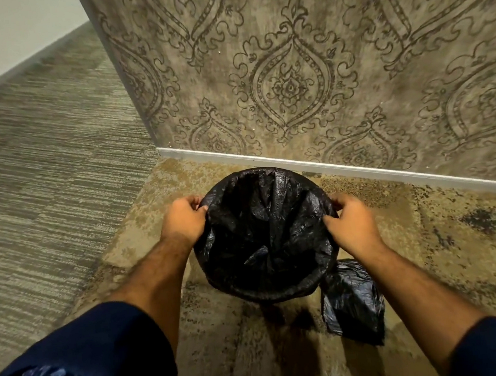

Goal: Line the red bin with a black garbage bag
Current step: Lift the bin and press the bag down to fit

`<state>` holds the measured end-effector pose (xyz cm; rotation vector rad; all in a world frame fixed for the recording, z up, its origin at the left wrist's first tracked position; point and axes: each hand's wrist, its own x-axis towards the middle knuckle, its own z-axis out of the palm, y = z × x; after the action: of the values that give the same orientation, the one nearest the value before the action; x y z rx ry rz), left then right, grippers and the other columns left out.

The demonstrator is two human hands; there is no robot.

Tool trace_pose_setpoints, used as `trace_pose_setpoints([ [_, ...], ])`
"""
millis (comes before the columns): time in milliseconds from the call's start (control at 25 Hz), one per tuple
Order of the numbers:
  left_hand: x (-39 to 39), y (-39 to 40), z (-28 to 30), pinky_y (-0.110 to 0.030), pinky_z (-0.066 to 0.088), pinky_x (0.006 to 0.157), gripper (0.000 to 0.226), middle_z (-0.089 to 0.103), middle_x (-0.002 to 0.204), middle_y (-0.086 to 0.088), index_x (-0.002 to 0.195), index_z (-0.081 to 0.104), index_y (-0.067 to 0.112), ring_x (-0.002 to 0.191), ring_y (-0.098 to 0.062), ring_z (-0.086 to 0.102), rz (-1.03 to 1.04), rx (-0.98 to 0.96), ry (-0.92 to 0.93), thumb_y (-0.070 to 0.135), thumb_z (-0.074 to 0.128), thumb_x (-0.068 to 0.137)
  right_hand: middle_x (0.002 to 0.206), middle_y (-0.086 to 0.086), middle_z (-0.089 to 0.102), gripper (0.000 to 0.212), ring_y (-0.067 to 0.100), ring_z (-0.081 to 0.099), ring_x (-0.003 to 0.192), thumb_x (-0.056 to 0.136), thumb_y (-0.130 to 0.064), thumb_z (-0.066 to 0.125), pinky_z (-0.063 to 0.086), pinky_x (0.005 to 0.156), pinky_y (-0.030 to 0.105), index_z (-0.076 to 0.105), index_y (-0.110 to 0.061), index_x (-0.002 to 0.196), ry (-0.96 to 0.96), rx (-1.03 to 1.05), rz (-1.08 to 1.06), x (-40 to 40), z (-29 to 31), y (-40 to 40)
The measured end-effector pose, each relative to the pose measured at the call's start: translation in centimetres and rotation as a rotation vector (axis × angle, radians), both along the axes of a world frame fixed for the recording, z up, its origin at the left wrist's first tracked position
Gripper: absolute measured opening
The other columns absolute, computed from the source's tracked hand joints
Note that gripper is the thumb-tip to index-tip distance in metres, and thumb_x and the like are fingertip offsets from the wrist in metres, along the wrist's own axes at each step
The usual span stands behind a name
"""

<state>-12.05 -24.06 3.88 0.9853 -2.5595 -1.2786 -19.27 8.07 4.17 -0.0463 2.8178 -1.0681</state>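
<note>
A black garbage bag (264, 235) is spread open over a round bin on the floor, its plastic folded over the whole rim and hanging into the middle. The bin's red body is hidden under the bag. My left hand (184, 220) pinches the bag's edge on the left side of the rim. Across from it, my right hand (351, 223) grips the edge on the right side.
A second folded black bag (352, 302) lies on the floor just right of the bin. A patterned wall with a white baseboard (361, 171) stands close behind the bin. Striped carpet (40, 179) stretches to the left, a mottled tan rug (445, 243) under the bin.
</note>
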Motion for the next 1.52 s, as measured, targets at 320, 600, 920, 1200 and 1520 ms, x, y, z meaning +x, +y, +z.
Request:
trace_pose_setpoints([
  [320, 0.5, 0.4, -0.7, -0.05, 0.056, 0.105, 0.05, 0.08, 0.107, -0.015, 0.106, 0.079, 0.005, 0.105, -0.033, 0.075, 0.024, 0.333, 0.005, 0.047, 0.052, 0.106, 0.091, 0.007, 0.081, 0.023, 0.027, 0.079, 0.082, 0.106, -0.039, 0.063, 0.06, 0.071, 0.035, 0.074, -0.019, 0.103, -0.255, -0.39, -0.083, 0.1, -1.6, 1.3],
  [600, 0.9, 0.6, 0.2, -0.051, 0.056, 0.102, 0.049, 0.078, 0.103, -0.006, 0.104, 0.075, 0.015, 0.101, -0.029, 0.073, 0.095, 0.177, 0.057, 0.059, 0.053, 0.098, 0.112, 0.006, 0.077, 0.039, 0.028, 0.077, 0.1, 0.097, -0.051, 0.072, 0.066, 0.079, 0.044, 0.071, -0.018, 0.118, -0.335, -0.385, -0.1, -0.5, -0.5, 2.4],
  [920, 5.7, -2.5, 1.0, -0.043, 0.066, 0.069, 0.065, 0.077, 0.117, -0.017, 0.121, 0.07, 0.014, 0.095, -0.035, 0.08, -0.024, 0.616, -0.294, 0.066, 0.072, 0.084, 0.112, 0.024, 0.079, 0.039, 0.036, 0.083, 0.079, 0.098, -0.029, 0.077, 0.068, 0.067, 0.049, 0.063, -0.006, 0.127, -0.78, -0.43, 0.012, 0.0, 1.8, 4.4],
  [1200, 6.1, 1.2, 0.3, -0.046, 0.066, 0.08, 0.071, 0.077, 0.129, -0.006, 0.133, 0.066, 0.026, 0.121, -0.032, 0.072, -0.003, 0.824, -0.341, 0.08, 0.051, 0.089, 0.109, 0.017, 0.083, 0.031, 0.032, 0.083, 0.081, 0.104, -0.021, 0.068, 0.068, 0.067, 0.046, 0.06, -0.008, 0.131, -0.815, -0.556, 0.003, 1.7, 1.3, 2.7],
  [1520, 5.0, 0.4, 0.9, -0.032, 0.05, 0.071, 0.04, 0.067, 0.08, 0.001, 0.088, 0.064, 0.015, 0.078, -0.024, 0.063, 0.212, 0.114, 0.162, 0.055, 0.068, 0.088, 0.115, 0.003, 0.066, 0.042, 0.017, 0.07, 0.088, 0.095, -0.035, 0.078, 0.066, 0.078, 0.039, 0.061, -0.017, 0.128, -0.17, -0.12, 0.022, 1.1, 2.0, 4.1],
])
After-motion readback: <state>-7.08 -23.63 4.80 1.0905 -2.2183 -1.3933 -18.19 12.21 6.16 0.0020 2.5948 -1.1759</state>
